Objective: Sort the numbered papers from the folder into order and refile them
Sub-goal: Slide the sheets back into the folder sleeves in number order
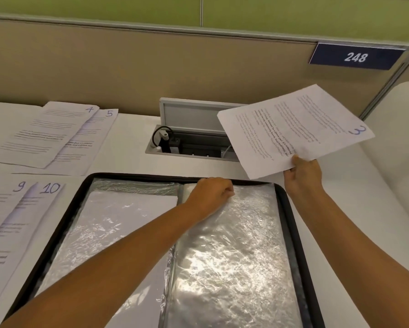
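An open black-edged folder (64, 209) lies on the white desk with crinkled clear plastic sleeves on both sides. My left hand (210, 192) pinches the top edge of the right-hand sleeve (234, 256). The left-hand sleeve (108, 223) holds a white sheet. Above the desk at the right, my right hand (304, 174) holds the paper numbered 3 (293, 129) by one corner, turned sideways. Papers 4 (47, 131) and 5 (92, 138) lie overlapped at the far left. Papers 9 (2, 209) and 10 (33, 221) lie overlapped at the near left.
An open cable box (189, 138) with a raised lid and a black cable sits in the desk behind the folder. A beige partition (151, 67) with a blue sign reading 248 (354, 56) closes off the back. A white rounded surface (399, 138) stands at the right.
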